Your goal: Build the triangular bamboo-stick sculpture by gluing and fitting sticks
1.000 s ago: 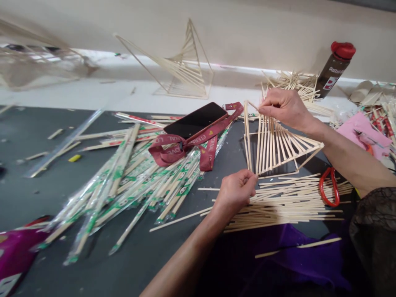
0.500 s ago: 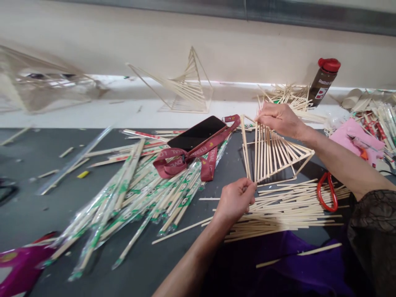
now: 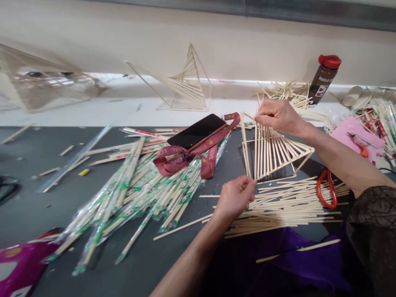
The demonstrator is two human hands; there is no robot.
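A model of thin wooden sticks (image 3: 270,154) stands on the dark table, its slats fanned out between edge sticks. With finger and thumb, my right hand (image 3: 278,116) pinches the end of a stick at the model's top edge. My left hand (image 3: 235,196) is closed at the model's lower front corner, pinching the lower end of a stick there. Whether both hands grip the same stick I cannot tell. Many loose sticks (image 3: 284,210) lie in front of the model, with red-handled scissors (image 3: 326,189) on their right side.
Wrapped chopsticks (image 3: 136,198) cover the table's middle, under a phone (image 3: 198,131) with a red lanyard (image 3: 173,161). Behind, on the white ledge, are another stick model (image 3: 188,88), a stick pile (image 3: 284,93) and a bottle (image 3: 324,78). Pink paper (image 3: 352,132) lies right.
Both hands keep their pinch on the stick model, which holds its place on the table. The whole view has shifted very slightly.
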